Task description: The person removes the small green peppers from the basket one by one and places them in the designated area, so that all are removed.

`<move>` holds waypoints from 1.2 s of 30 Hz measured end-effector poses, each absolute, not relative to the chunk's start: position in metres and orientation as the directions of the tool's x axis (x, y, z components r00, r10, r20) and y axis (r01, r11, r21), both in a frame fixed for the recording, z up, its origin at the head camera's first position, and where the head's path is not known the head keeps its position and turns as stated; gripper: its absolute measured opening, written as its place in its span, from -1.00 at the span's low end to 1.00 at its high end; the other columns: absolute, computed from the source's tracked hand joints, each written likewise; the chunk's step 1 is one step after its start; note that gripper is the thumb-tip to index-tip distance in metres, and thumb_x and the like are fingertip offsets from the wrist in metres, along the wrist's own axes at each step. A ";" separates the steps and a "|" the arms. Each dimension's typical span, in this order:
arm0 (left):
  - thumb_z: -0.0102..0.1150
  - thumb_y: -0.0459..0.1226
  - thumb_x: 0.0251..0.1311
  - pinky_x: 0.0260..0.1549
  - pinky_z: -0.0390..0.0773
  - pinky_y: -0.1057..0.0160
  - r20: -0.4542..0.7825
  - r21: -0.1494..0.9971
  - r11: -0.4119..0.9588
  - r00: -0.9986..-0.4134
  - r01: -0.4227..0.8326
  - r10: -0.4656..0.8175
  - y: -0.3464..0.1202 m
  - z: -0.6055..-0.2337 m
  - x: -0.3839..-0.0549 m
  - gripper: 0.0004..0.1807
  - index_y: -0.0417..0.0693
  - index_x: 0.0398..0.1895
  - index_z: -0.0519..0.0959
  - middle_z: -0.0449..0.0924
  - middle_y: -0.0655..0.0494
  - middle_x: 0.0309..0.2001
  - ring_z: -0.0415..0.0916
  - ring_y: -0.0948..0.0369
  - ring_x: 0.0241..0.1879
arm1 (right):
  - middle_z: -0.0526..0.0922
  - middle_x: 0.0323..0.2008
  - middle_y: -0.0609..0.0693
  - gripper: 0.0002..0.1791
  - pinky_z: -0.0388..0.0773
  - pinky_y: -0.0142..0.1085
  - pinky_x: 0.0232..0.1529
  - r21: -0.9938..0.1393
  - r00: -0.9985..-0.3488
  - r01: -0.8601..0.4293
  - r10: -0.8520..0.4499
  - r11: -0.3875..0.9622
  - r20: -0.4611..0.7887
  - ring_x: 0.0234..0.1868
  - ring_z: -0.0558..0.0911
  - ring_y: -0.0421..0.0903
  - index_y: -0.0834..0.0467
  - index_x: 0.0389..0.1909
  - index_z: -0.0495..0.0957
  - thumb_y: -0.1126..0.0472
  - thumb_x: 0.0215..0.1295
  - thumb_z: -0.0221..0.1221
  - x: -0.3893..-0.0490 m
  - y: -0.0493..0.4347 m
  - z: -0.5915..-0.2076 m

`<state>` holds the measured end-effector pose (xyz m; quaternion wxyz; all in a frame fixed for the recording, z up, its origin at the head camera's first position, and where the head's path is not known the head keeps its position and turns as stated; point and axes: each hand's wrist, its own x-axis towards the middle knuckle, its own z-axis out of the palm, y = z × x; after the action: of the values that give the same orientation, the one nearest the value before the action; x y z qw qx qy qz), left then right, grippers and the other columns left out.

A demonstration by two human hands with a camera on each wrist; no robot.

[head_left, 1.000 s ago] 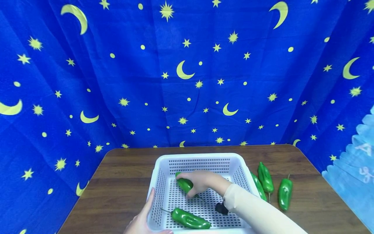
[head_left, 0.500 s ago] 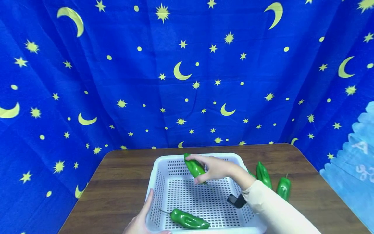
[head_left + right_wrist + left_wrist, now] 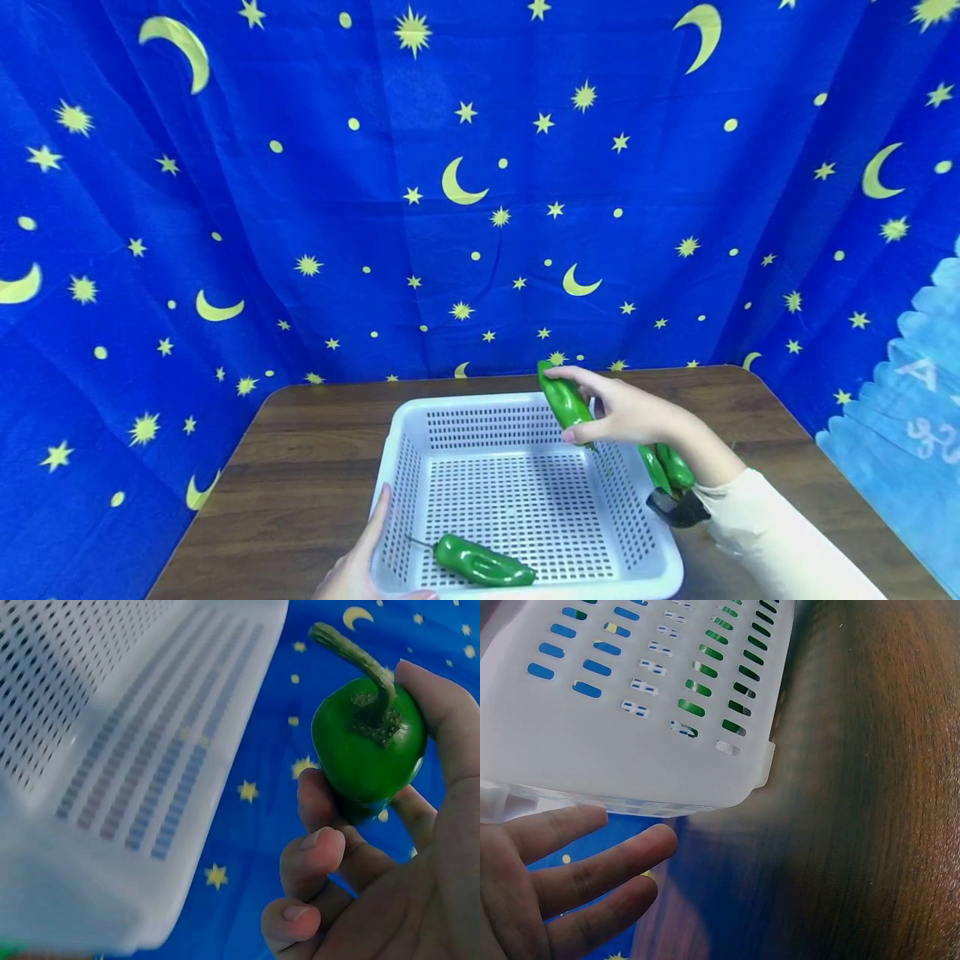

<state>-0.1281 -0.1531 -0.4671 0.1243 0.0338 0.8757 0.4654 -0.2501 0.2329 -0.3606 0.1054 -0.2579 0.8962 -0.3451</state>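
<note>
My right hand (image 3: pixel 626 408) pinches a long green pepper (image 3: pixel 566 404) between thumb and fingers, above the back right of a white perforated basket (image 3: pixel 480 400). In the right wrist view, the stem end of this pepper (image 3: pixel 367 765) faces the camera, and the basket wall (image 3: pixel 45 885) lies to the left. A second green pepper (image 3: pixel 483 562) rests inside the basket along the front, its thin stem pointing left. My left hand (image 3: pixel 352 575) steadies the basket's front left corner. In the left wrist view, several of its fingers (image 3: pixel 622 859) extend straight beside the basket wall.
Green peppers (image 3: pixel 675 467) lie on the brown wooden table (image 3: pixel 300 467) just right of the basket, partly covered by my right arm and wrist camera (image 3: pixel 678 507). A blue cloth (image 3: pixel 412 225) with yellow moons and stars hangs behind the table and along both sides.
My right hand has lifted the pepper from the basket floor and carried it up and right, over the rim area. The left hand and the front pepper keep their places.
</note>
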 end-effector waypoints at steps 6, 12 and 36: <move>0.64 0.02 -0.27 -0.01 0.55 -0.32 -0.200 0.824 0.561 -0.967 -0.080 0.157 -0.155 -0.468 -0.127 0.50 0.29 0.61 -0.32 0.30 -0.44 0.36 0.56 -0.13 0.09 | 0.52 -0.15 0.06 -0.09 0.51 -0.33 -0.35 -0.670 -0.882 -0.340 -0.471 0.660 -0.017 -0.28 0.50 -0.06 -0.25 0.48 0.13 -0.07 0.16 0.40 -0.244 0.260 -0.360; 0.65 0.04 -0.30 -0.01 0.55 -0.31 -0.197 0.816 0.572 -0.970 -0.081 0.143 -0.156 -0.468 -0.126 0.51 0.32 0.61 -0.31 0.31 -0.44 0.36 0.57 -0.13 0.07 | 0.51 -0.18 0.09 -0.08 0.50 -0.36 -0.42 -0.681 -0.895 -0.329 -0.446 0.654 0.003 -0.34 0.48 -0.12 -0.20 0.50 0.10 -0.02 0.19 0.38 -0.234 0.288 -0.362; 0.61 0.10 -0.24 0.01 0.51 -0.35 -0.282 0.841 0.520 -0.941 -0.149 0.188 -0.155 -0.462 -0.130 0.50 0.42 0.59 -0.39 0.22 -0.30 0.45 0.55 -0.01 0.09 | 0.55 -0.40 -0.17 -0.12 0.44 -0.40 -0.50 -0.643 -0.944 -0.324 -0.286 0.694 0.166 -0.46 0.51 -0.33 0.15 0.53 0.00 0.38 0.28 0.25 -0.160 0.422 -0.422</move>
<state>-0.1298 -0.1554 -0.4624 0.1718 0.0115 0.8548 0.4896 -0.1601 0.4217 -0.4217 -0.0263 -0.1658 0.9199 -0.3545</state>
